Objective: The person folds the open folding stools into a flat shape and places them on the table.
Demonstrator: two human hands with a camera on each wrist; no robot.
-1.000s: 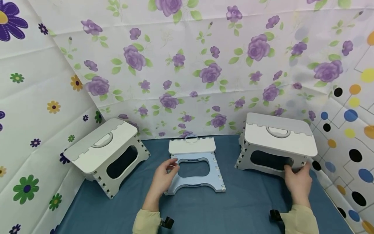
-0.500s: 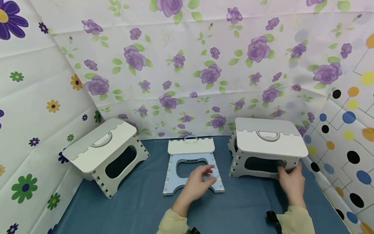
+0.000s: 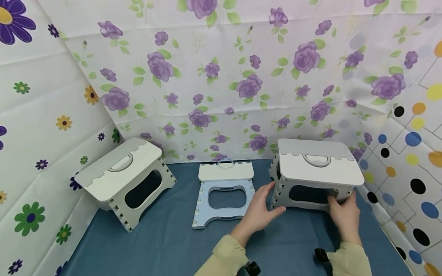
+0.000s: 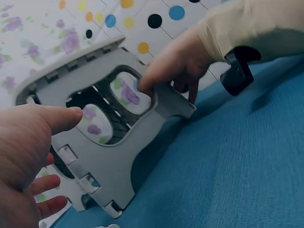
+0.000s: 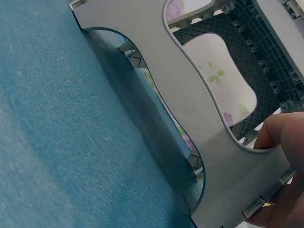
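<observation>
A white and grey folding step stool (image 3: 321, 168) stands unfolded at the right of the head view. My right hand (image 3: 345, 218) grips its front right leg, the thumb inside the side panel's opening and the fingers round the outer edge (image 5: 285, 142). My left hand (image 3: 258, 212) is beside the stool's left legs, thumb and fingers spread apart; whether the fingertips touch it I cannot tell. In the left wrist view, the thumb (image 4: 66, 118) lies in front of the stool's side panel (image 4: 111, 166). Partly behind my left hand, a blue and white folded step stool (image 3: 203, 203) lies flat.
Another white and grey step stool (image 3: 126, 174) stands unfolded and angled at the left. All stand on a blue cloth (image 3: 165, 245). Flower-printed sheeting (image 3: 214, 76) rises behind and at the left, and dotted sheeting (image 3: 414, 165) hangs at the right.
My left hand has moved right, across the folded blue stool to the right-hand stool. That stool shifted slightly left and nearer with my right hand, then stayed put.
</observation>
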